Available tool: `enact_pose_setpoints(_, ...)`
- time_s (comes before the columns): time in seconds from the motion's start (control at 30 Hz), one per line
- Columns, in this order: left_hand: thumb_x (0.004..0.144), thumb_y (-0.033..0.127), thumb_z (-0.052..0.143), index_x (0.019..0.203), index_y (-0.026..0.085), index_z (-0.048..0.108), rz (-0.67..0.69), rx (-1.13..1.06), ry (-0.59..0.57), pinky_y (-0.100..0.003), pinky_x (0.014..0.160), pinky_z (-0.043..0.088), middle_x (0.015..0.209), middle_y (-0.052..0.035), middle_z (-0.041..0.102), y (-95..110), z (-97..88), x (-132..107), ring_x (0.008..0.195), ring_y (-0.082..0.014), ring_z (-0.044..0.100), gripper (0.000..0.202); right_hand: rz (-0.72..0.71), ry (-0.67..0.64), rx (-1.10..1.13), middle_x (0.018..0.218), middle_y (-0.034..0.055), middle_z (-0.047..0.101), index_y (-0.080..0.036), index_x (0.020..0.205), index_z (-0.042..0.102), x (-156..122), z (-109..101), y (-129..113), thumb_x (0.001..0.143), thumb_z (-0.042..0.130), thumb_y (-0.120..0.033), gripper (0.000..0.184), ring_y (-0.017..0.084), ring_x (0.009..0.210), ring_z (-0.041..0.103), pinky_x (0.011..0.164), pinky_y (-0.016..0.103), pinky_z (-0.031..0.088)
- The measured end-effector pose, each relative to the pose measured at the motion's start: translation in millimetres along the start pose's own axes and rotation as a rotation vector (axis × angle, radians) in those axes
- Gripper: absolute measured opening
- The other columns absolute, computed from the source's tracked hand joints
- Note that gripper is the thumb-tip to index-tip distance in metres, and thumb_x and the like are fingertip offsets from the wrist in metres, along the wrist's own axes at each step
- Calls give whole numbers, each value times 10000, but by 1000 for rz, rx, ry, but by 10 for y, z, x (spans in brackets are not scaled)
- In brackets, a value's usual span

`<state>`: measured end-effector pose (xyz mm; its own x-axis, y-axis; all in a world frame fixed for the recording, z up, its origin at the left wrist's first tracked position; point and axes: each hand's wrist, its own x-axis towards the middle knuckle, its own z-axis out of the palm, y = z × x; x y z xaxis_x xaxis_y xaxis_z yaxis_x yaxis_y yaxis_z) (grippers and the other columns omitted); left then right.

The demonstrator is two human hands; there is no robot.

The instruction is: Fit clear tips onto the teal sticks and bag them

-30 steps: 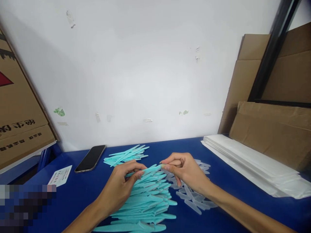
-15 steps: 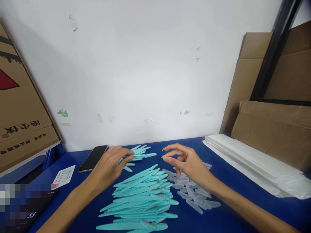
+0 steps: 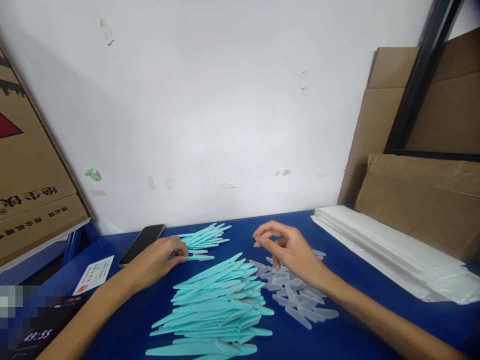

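My left hand lies on the blue table, its fingers pinched on the near end of a teal plastic stick. That stick rests at the front of a small far pile of teal sticks. A large heap of teal sticks lies between my forearms. My right hand hovers over a scatter of clear plastic caps. Its thumb and forefinger are pinched together, the other fingers curled; what they hold, if anything, is too small to make out.
A black phone and a white card lie at the left. A dark device showing digits sits at the near left. A stack of white bags lies at the right. Cardboard boxes and a black post stand behind it.
My left hand carried a teal stick from the middle to the far small pile and lowered onto the table. My right hand let go of that stick, lifted slightly and pinched its fingers.
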<state>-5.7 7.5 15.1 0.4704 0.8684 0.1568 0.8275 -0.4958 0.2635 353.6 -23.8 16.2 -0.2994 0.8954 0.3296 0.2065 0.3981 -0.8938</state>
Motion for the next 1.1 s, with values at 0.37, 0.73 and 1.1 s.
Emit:
enact_pose_setpoints(0.37,990,345,487,1001,228,686,14,178,102,-327,755,443,1037,-68,684,296,208,74,946,-262,633,231,-140,117,-618,996,5,751,-283,1135,650,60,-189,60,1001,500,-322,205,147,582,651,567,289,477)
enact_pose_setpoints(0.73,969,453,557,1028,261,714,-43,-122,-121,-273,643,393,911,-23,687,492,231,44,782,-196,605,256,12,-36,-1264,859,97,776,-207,943,768,177,-530,306,963,590,-284,195,294,841,709,716,359,454)
enact_pose_setpoints(1.1,934,445,555,942,241,691,-122,-120,-96,-290,657,416,901,-19,687,510,290,54,781,-201,607,245,97,-155,-1280,797,76,779,-219,873,751,209,-593,545,878,686,-207,67,268,766,736,647,299,390)
